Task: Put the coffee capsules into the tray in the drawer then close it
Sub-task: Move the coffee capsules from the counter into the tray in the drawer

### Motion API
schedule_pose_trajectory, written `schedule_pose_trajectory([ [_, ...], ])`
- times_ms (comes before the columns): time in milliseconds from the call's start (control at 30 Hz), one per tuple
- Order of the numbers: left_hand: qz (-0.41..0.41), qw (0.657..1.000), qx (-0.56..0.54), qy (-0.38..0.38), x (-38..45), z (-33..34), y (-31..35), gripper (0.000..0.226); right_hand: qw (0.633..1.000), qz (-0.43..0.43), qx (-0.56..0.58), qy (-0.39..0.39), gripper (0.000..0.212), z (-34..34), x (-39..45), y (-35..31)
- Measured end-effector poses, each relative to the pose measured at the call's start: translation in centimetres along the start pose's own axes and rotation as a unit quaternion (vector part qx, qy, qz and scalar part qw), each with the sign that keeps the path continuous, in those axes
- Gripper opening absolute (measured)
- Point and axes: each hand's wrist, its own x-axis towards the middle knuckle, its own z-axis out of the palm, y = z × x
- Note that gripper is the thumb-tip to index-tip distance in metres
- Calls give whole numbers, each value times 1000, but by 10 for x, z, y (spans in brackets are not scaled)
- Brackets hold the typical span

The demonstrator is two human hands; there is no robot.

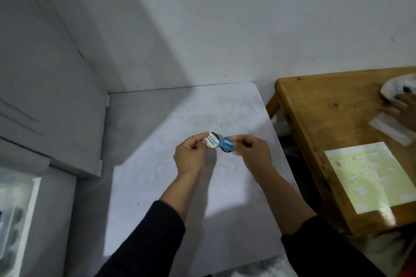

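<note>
My left hand (191, 155) pinches a coffee capsule with a white lid (213, 140) over the middle of the white countertop (236, 108). My right hand (252, 153) pinches a second capsule with a blue lid (227, 144) right beside it; the two lids nearly touch. Both lids face the camera. At the lower left edge an open drawer (31, 204) shows a clear plastic tray (11, 216) with dark round pockets, partly cut off by the frame.
A grey cabinet (51, 119) stands at the left against the white wall. To the right is a wooden table (326, 119) with a yellow-green sheet (371, 175), a white strip (391, 130) and another person's hand (405, 110) on a white object (398, 90).
</note>
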Motion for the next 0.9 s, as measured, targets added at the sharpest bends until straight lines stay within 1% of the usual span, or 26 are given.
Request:
schedule_pose_trajectory([
  [67, 18, 999, -33, -3, -11, -9, 5, 32, 999, -2, 41, 5, 17, -3, -16, -9],
  [133, 29, 997, -65, -7, -26, -21, 9, 32, 998, -14, 65, 0, 20, -6, -35, -17],
  [233, 49, 994, -97, -7, -53, -41, 15, 29, 993, -36, 110, -12, 17, -10, -67, -26],
  [333, 68, 991, -118, -9, -81, -64, 20, 29, 983, -38, 174, -32, 16, -8, -97, -35],
  [433, 82, 988, -130, -3, -107, -91, 23, 30, 974, -53, 210, -65, 22, -2, -127, -42],
  [567, 110, 982, -152, 17, -139, -127, 30, 30, 965, -68, 230, -109, 24, 9, -163, -56],
  [667, 130, 976, -173, 35, -158, -150, 36, 29, 960, -78, 236, -128, 24, 20, -184, -67],
  [800, 159, 964, -199, 75, -175, -176, 39, 31, 954, -77, 247, -149, 17, 40, -207, -81],
  [900, 171, 957, -204, 114, -181, -198, 37, 29, 951, -73, 252, -166, 16, 59, -222, -88],
])
